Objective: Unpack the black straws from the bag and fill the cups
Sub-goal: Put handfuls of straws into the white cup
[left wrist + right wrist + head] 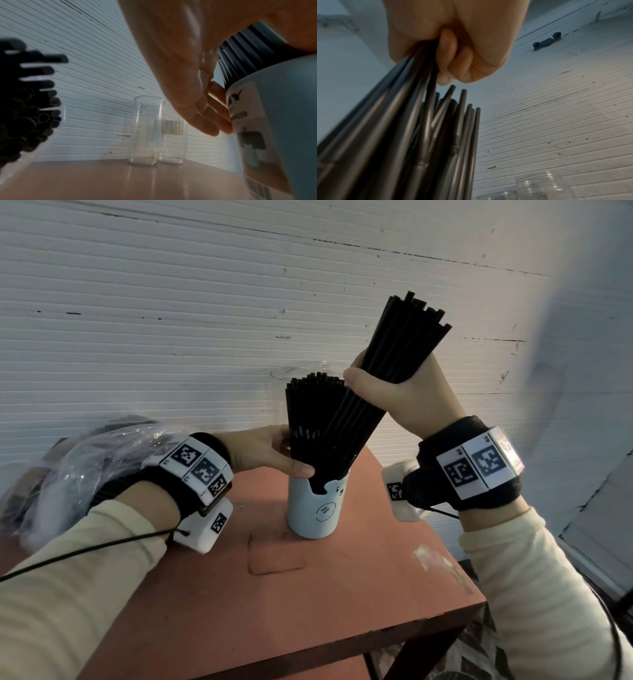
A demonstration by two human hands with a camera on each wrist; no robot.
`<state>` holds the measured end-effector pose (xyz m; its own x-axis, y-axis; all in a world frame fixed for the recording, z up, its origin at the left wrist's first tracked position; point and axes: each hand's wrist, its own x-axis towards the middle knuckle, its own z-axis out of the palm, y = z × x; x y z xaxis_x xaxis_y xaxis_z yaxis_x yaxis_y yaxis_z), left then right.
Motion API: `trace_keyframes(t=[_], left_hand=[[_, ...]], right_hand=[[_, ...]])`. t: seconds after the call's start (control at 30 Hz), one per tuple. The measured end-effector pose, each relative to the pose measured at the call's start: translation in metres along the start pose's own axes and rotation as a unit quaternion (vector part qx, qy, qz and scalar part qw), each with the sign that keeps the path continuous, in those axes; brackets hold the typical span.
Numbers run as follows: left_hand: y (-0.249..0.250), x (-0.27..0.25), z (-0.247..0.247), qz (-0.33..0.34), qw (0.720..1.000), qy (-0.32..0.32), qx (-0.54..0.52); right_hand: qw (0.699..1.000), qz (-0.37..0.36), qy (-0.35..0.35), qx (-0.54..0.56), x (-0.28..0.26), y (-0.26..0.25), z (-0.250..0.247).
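Tilted straw bundle [411,337] fisted in right hand [407,398], ends in blue cup [318,508]; left hand [260,450] clasps standing straws [308,405] above rim. Best swing bundle upright, then loosen.

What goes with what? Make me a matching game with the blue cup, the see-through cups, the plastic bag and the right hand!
1. blue cup
2. see-through cups
3. plastic bag
4. right hand

A. side by side near the wall
B. grips a tilted bundle
C. crumpled, far left
D. stuffed with straws

Pairs: 1-D, 2-A, 3-C, 4-B
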<state>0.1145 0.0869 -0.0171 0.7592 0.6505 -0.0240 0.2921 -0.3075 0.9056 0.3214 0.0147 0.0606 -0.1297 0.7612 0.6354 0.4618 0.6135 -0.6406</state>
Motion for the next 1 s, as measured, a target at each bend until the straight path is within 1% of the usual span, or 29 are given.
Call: trace_keyframes(t=[0.27, 0.4, 0.63, 0.7, 0.8, 0.83, 0.9, 0.93, 1.0], left_hand=[[-0.008, 0.006, 0.007, -0.01, 0.997, 0.007, -0.077], [-0.005, 0.004, 0.011, -0.015, 0.997, -0.021, -0.075], [-0.003, 0.002, 0.014, -0.009, 0.994, -0.037, -0.101], [-0.002, 0.002, 0.014, -0.011, 0.994, -0.03, -0.102], [-0.004, 0.002, 0.01, -0.018, 0.99, -0.019, -0.136], [-0.002, 0.001, 0.01, -0.021, 0.991, -0.025, -0.13], [0.002, -0.002, 0.013, -0.021, 0.997, -0.041, -0.067], [0.002, -0.001, 0.015, -0.022, 0.998, -0.039, -0.034], [0.003, 0.0, 0.017, -0.016, 1.0, -0.009, 0.02]], right_hand=[[1.0, -0.004, -0.025, -0.012, 0.0, -0.001, 0.006], [1.0, 0.0, -0.028, -0.013, 0.001, -0.002, 0.007], [0.999, 0.006, -0.033, -0.016, 0.003, 0.001, 0.006], [0.999, 0.005, -0.032, -0.021, 0.003, 0.0, 0.006], [0.998, 0.0, -0.042, -0.037, 0.003, 0.002, 0.01], [0.998, 0.001, -0.046, -0.04, 0.004, 0.003, 0.012], [0.998, 0.003, -0.052, -0.036, 0.004, 0.004, 0.015], [0.998, 0.003, -0.053, -0.034, 0.004, 0.003, 0.017], [0.997, 0.008, -0.058, -0.041, 0.005, 0.002, 0.022]])
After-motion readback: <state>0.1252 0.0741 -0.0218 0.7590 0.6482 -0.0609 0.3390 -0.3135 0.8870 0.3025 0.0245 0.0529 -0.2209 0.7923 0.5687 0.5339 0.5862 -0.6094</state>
